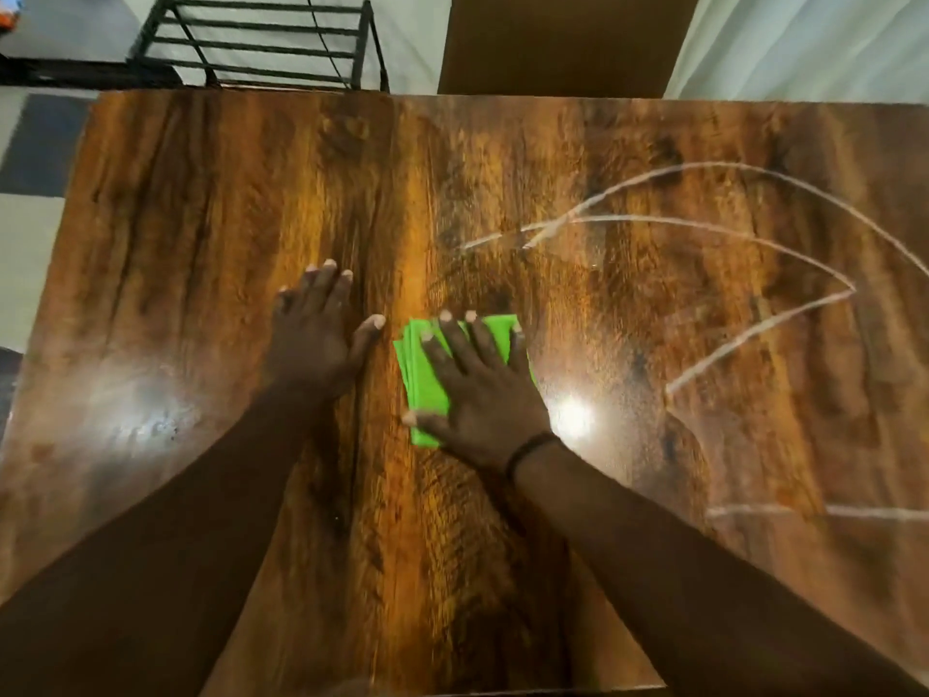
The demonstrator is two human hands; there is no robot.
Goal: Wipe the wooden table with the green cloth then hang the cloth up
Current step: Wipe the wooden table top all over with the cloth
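A folded green cloth (425, 379) lies flat near the middle of the dark wooden table (201, 218). My right hand (477, 389) presses down on the cloth with its fingers spread, covering most of it. Just left of the cloth my left hand (314, 334) rests flat on the bare wood, fingers apart, holding nothing. Pale curved smear lines (729, 228) and a hazy film mark the table's right half.
A black metal rack (261, 42) stands on the floor beyond the table's far edge at the left. A brown panel (563, 42) and a pale curtain (804, 42) are behind the far edge. Lamp glare shows on the wood beside my right wrist.
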